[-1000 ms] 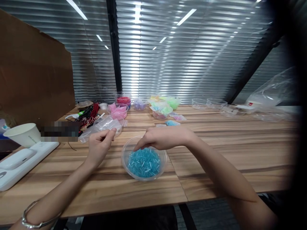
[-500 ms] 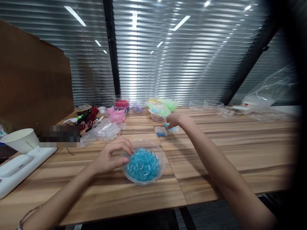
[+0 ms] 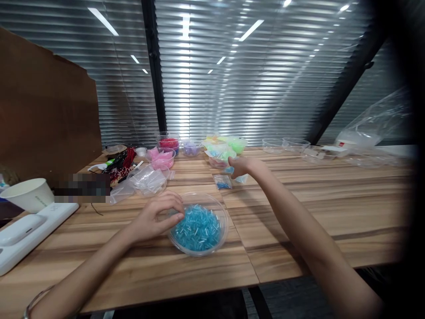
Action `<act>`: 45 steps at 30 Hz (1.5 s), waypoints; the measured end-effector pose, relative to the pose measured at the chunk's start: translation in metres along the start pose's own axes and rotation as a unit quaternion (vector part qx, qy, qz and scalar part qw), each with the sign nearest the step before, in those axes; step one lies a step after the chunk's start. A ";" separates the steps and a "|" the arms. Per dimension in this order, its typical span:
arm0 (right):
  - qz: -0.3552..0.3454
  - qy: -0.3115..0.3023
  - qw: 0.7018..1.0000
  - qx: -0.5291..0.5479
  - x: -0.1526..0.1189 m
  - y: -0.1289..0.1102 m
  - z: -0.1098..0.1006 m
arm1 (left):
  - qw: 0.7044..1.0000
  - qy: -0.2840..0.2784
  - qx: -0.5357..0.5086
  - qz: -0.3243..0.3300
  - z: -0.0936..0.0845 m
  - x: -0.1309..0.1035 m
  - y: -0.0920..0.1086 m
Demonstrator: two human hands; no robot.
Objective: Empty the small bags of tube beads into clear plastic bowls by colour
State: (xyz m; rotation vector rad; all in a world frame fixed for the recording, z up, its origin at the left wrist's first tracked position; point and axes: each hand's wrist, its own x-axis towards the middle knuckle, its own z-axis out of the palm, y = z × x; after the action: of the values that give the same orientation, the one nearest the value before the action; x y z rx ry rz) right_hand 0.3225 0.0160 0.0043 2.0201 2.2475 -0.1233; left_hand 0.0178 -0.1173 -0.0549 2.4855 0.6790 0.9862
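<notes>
A clear round bowl (image 3: pixel 225 226) of short light-blue tube beads (image 3: pixel 199 229) sits on the table before me. At its left rim is my left hand (image 3: pixel 161 215), curled over the edge. Its thumb and fingertips are pressed together above the beads; anything between them is too small to make out. Farther off, my right hand (image 3: pixel 241 166) is closed on a small plastic bag (image 3: pixel 229 170) with light-blue contents, partly hidden by the fingers. Close by lies a small clear bag of darker blue beads (image 3: pixel 222 182).
Bowls with pink packets (image 3: pixel 161 158), red beads (image 3: pixel 168 143) and green bags (image 3: pixel 237 145) line the back. Clear empty containers (image 3: pixel 295 144) stand at back right. Cords (image 3: pixel 124 164), a paper bowl (image 3: pixel 28 195) and a white power strip (image 3: pixel 36 235) are at left.
My left thumb and fingers have come together over the bowl's left side. My right hand has shifted slightly left, and the light-blue bag's near end has risen with it.
</notes>
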 end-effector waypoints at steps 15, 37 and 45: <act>-0.513 -0.088 0.807 0.278 -0.090 -0.076 -0.036 | 0.983 0.128 -0.015 -0.133 0.000 -0.003 -0.001; -0.473 -0.020 0.795 0.379 -0.088 -0.089 -0.029 | 0.925 0.281 -0.153 -0.207 0.003 -0.002 -0.025; -0.486 -0.078 0.777 0.392 -0.095 -0.102 -0.020 | 0.911 0.396 0.111 -0.018 -0.007 0.001 -0.010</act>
State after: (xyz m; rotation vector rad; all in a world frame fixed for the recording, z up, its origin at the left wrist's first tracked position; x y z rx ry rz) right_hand 0.2301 -0.0859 0.0360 0.6290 3.1290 -1.4322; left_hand 0.0104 -0.1078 -0.0549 2.1677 1.1112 2.0275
